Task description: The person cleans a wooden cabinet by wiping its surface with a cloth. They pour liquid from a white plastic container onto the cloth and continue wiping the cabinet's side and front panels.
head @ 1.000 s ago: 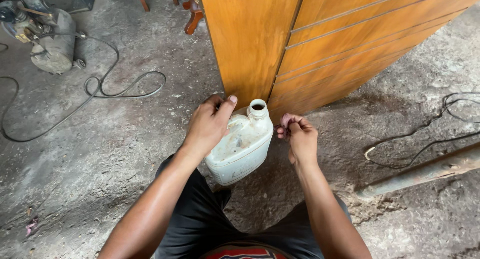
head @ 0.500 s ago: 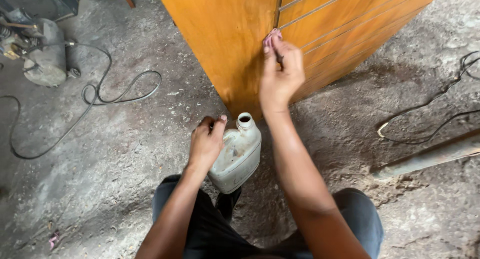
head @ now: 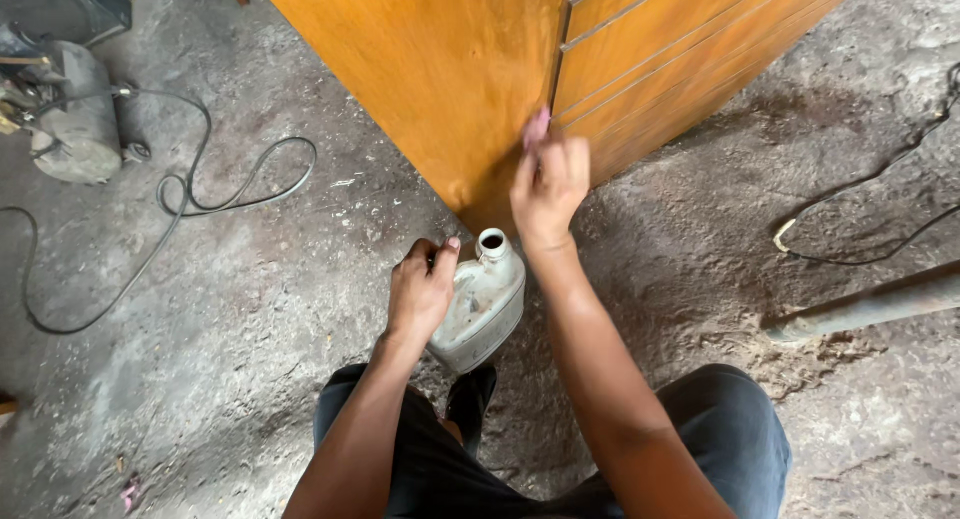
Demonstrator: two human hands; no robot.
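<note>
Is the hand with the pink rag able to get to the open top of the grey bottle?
Probably yes. The right hand presses a pink rag on the wooden panel, just above the bottle. The bottle's uncapped mouth has nothing over it; the left hand grips only its side.

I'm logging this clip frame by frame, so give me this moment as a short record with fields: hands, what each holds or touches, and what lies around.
Left hand: grips the side of a grimy grey plastic jug, near its open neck, cap off.
Right hand: raised against the orange wooden panel, fingers pinching a small pink pad at the panel's corner edge.
Jug: tilted, low in front of the person's knees.
Floor: rough, dusty concrete.
Left side: black cable looped beside a grey machine.
Right side: grey pipe and another cable.
</note>
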